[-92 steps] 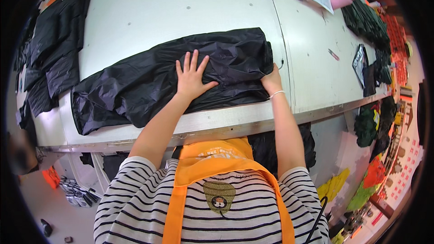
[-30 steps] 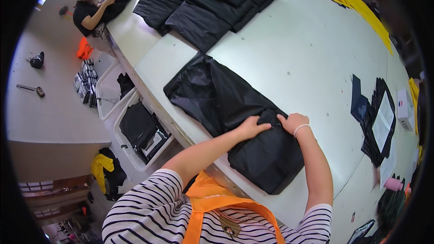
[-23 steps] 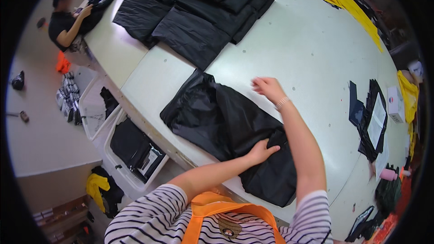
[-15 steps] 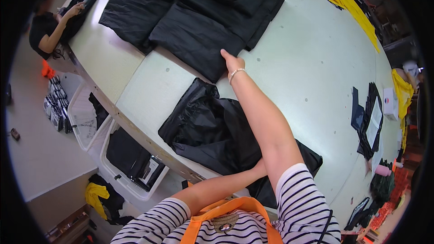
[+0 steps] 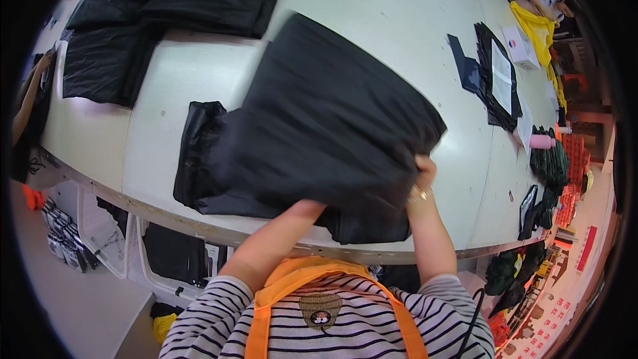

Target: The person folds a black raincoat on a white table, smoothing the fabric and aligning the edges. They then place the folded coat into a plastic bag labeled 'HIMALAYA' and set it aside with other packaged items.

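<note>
A folded black garment [image 5: 332,106], blurred by motion, hangs tilted in front of me above the table. My right hand [image 5: 425,171], wearing a beaded bracelet, has its fingers closed on the garment's right corner. The cloth covers most of my left hand [image 5: 310,207], which reaches beneath the near edge, so its fingers are hidden. Under the held piece lies another black garment [image 5: 193,159], shiny and loosely laid. Stacks of folded black garments [image 5: 106,60] rest at the far left.
The pale table [image 5: 163,139] curves around me. Papers [image 5: 502,80] on dark cloth, a white box [image 5: 520,46] and a pink thread spool [image 5: 541,141] are at the right. White bins [image 5: 136,252] stand below the left edge. A person's arm [image 5: 26,96] shows at far left.
My right hand has brought a folded black garment from the far stack toward me, over the loosely laid one. My left hand has gone under its near edge. The view has turned right.
</note>
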A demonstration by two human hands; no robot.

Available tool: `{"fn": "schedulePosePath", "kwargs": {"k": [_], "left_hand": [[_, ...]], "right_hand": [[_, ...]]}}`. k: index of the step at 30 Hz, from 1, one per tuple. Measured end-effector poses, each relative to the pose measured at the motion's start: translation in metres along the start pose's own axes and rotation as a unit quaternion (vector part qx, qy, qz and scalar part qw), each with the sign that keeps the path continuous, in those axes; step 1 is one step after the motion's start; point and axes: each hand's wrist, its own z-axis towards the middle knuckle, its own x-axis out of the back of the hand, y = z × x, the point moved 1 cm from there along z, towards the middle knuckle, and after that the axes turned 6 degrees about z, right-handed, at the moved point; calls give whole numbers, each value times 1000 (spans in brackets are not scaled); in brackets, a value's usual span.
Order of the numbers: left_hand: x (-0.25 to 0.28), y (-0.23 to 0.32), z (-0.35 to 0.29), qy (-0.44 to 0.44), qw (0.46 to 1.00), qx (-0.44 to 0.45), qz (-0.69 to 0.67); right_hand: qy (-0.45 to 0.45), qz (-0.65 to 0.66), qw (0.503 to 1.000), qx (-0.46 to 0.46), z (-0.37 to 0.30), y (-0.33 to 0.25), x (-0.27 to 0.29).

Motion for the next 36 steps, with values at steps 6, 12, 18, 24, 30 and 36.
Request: {"fn": "schedulePosePath", "kwargs": {"k": [6, 12, 18, 24, 30, 36], "left_hand": [[7, 27, -22, -69, 935, 177, -299], [50, 65, -35, 173, 916, -81, 354], [156, 25, -74, 254, 726, 5, 639], [168, 49, -178, 491, 708, -287, 418], [334, -178, -378, 716, 665, 32, 212], [469, -498, -619, 767, 518, 349, -148]], "right_hand": [[328, -342, 879, -52, -117, -71, 77], [321, -499, 803, 56, -135, -62, 112], [101, -931, 255, 241, -112, -26, 56], [-85, -835, 479, 257, -86, 131, -51], [-290, -689, 655, -114, -99, 407, -30], [-234, -714, 572, -329, -59, 672, 226]]}}
